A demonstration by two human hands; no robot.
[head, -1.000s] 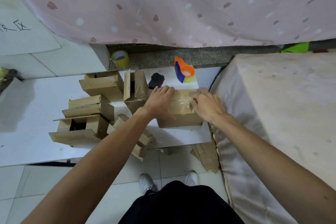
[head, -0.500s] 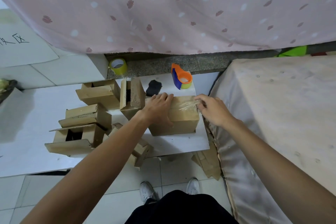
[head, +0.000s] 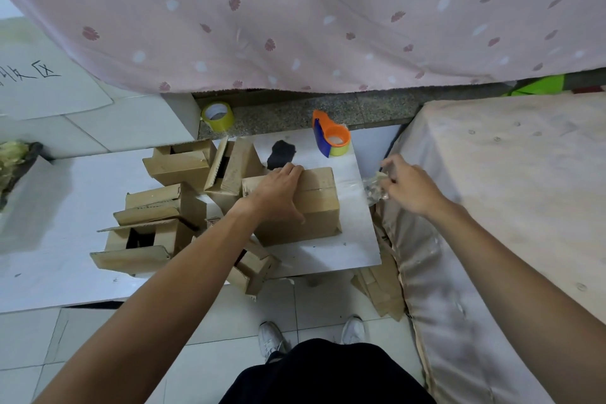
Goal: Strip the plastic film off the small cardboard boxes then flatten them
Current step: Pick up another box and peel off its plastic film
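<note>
A small closed cardboard box (head: pixel 319 207) stands on a white board (head: pixel 328 256). My left hand (head: pixel 278 190) lies over the box's top left part, fingers curled over its far edge and thumb down its near side. My right hand (head: pixel 410 187) is off the box to the right, above the board's edge, pinching a crumpled strip of clear plastic film (head: pixel 373 187). The box's top shows bare cardboard with a seam line.
Several opened cardboard boxes (head: pixel 154 223) are piled left of my left arm. An orange and blue tape dispenser (head: pixel 331 138) and a yellow tape roll (head: pixel 218 115) sit at the back. Flattened cardboard (head: pixel 380 285) leans beside the cloth-covered block (head: pixel 508 207) on the right.
My right hand has pulled the clear film off the box's top and carried it to the right, past the board's edge. My left hand has stayed on the box.
</note>
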